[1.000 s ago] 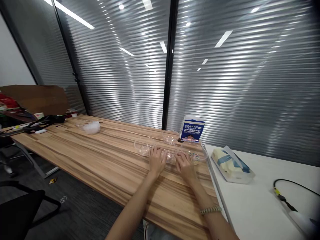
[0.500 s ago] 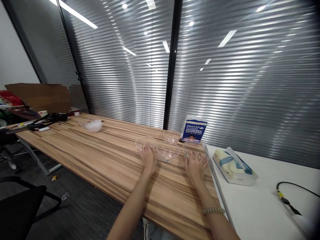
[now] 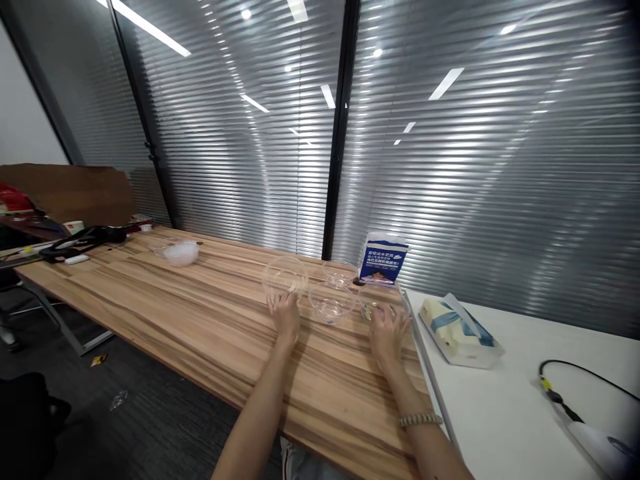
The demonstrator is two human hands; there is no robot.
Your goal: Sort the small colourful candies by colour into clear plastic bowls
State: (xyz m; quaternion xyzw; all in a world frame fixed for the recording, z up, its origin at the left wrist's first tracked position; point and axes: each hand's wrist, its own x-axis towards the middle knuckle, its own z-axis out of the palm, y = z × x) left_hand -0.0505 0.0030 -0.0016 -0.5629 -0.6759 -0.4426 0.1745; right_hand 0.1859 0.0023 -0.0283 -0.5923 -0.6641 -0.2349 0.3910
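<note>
My left hand (image 3: 284,315) grips the near edge of a clear plastic bowl (image 3: 285,275), which is tilted up off the wooden table (image 3: 200,310). Next to it on the right stands another clear bowl (image 3: 331,304), with a third clear bowl (image 3: 340,272) behind. My right hand (image 3: 388,331) has its fingers at the near side of a clear bowl (image 3: 383,299) by the table's right edge. Small things show in that bowl, too small to name. The fingers of my right hand are bent and look closed on its rim.
Behind the bowls stands a blue and white packet (image 3: 383,261). A white table (image 3: 480,407) on the right holds a tissue pack (image 3: 460,332) and a black cable (image 3: 555,396). Farther left are whitish bowls (image 3: 181,253), a black strap (image 3: 95,240) and cardboard (image 3: 75,193).
My left hand has tilted its bowl up and moved it slightly left. My right hand remains at the right bowl. The whole view has shifted a little.
</note>
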